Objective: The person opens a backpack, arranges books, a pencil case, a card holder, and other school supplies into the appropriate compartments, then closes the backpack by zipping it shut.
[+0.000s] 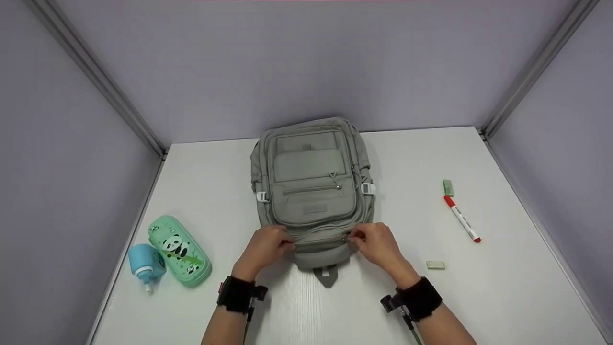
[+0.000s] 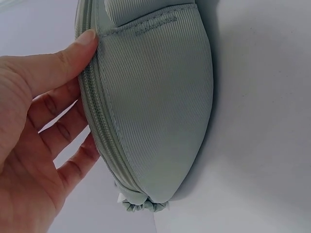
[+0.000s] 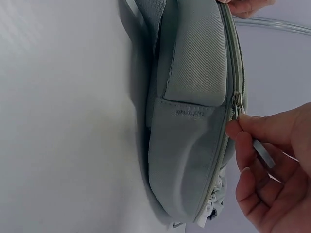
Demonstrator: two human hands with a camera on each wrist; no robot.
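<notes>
A grey-green backpack (image 1: 311,191) lies flat on the white table (image 1: 503,287), front pockets up and its top end toward me. My left hand (image 1: 266,247) grips the top left edge of the backpack (image 2: 155,97), thumb on the zipper seam and fingers (image 2: 63,131) curled beneath. My right hand (image 1: 376,244) pinches the zipper pull (image 3: 238,104) at the right end of the top zipper on the backpack (image 3: 189,121). The right hand (image 3: 262,170) has its other fingers curled loosely. The zipper looks closed along the stretch that shows.
A mint pencil case with a panda (image 1: 179,251) and a small blue bottle (image 1: 146,266) lie at the front left. On the right are a red-capped marker (image 1: 462,219), a green eraser (image 1: 448,187) and a pale eraser (image 1: 435,265). Lilac walls enclose three sides.
</notes>
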